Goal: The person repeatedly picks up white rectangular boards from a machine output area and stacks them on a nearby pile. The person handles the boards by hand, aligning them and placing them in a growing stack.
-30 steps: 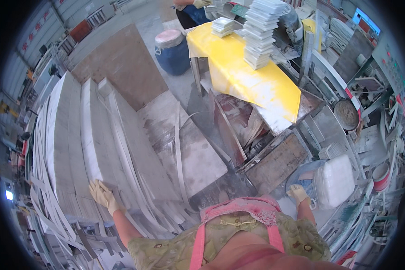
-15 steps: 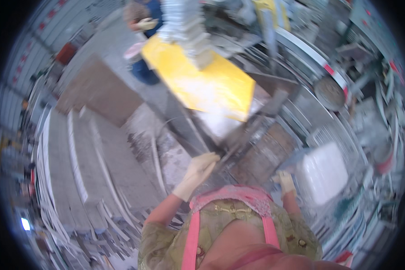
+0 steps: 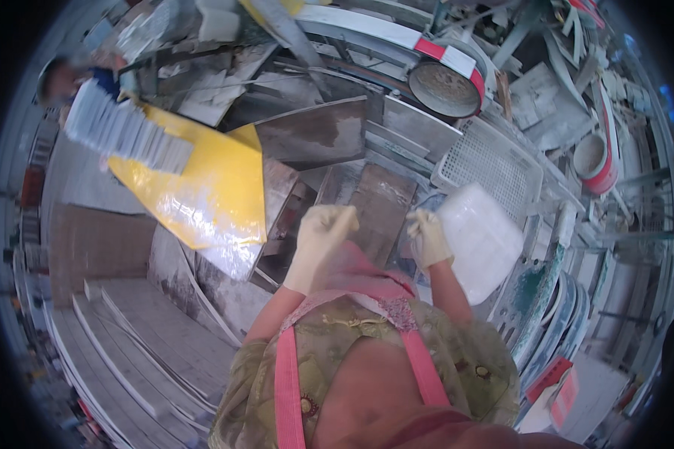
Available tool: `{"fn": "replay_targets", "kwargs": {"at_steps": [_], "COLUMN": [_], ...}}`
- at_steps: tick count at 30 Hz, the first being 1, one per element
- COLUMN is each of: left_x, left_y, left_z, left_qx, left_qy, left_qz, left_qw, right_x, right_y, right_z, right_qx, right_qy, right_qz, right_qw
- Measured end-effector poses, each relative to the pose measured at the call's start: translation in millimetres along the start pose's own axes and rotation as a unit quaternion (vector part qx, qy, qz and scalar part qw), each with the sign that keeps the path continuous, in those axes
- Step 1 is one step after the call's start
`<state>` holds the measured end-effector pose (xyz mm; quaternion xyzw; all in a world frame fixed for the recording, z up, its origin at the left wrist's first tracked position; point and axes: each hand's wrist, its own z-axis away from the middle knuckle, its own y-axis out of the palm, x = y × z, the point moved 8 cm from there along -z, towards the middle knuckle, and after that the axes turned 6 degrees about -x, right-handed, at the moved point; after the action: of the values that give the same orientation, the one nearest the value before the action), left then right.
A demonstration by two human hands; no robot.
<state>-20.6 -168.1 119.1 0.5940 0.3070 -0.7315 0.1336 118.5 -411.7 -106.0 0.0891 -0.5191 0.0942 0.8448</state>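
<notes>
My left hand [image 3: 318, 239], in a pale cream glove, is raised in front of my pink apron [image 3: 359, 273]. Its fingers are curled closed; whether anything is in them is hidden. My right hand [image 3: 431, 238], gloved alike, is held beside a white, plastic-wrapped bundle [image 3: 481, 243]. Its fingers are bent inward, and I cannot make out anything between them. Beyond the hands lies a brown, worn board [image 3: 380, 202]. To the left, a glossy yellow sheet [image 3: 217, 176] carries a tall stack of white pieces [image 3: 123, 131].
A white perforated basket [image 3: 490, 168] stands past the bundle. Behind it is a round pan of grey material [image 3: 445, 88] by a red-and-white rail [image 3: 382, 34]. Long grey boards [image 3: 165, 337] are piled at lower left. Another person [image 3: 67, 78] is at the far left.
My view has swung to the right, so the yellow sheet and stack now appear farther left. My left hand has come away from the dark edge by the yellow sheet, its fingers now curled.
</notes>
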Motion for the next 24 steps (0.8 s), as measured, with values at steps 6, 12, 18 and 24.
{"fn": "replay_targets", "kwargs": {"at_steps": [6,12,18,24], "left_x": [-26,-16,-6,-20], "left_y": [9,-11,-16,16], "left_z": [-87,-131,-165,-214], "left_qx": [-0.010,-0.050,-0.152,-0.205], "left_qy": [0.000,-0.094,-0.124,-0.185], "left_qz": [0.178,0.117,0.163,0.149], "left_qw": [0.984,0.987,0.967,0.950], "right_x": [167,294,338,337], "right_y": [-66,-118,-58,-23], "right_z": [-122,-230,-359,-425], "right_qx": [-0.114,-0.148,-0.130,-0.003], "right_qy": [-0.179,-0.361,-0.390,-0.339], "right_qz": [0.168,0.430,0.695,0.694], "right_qw": [0.963,0.814,0.590,0.635]}}
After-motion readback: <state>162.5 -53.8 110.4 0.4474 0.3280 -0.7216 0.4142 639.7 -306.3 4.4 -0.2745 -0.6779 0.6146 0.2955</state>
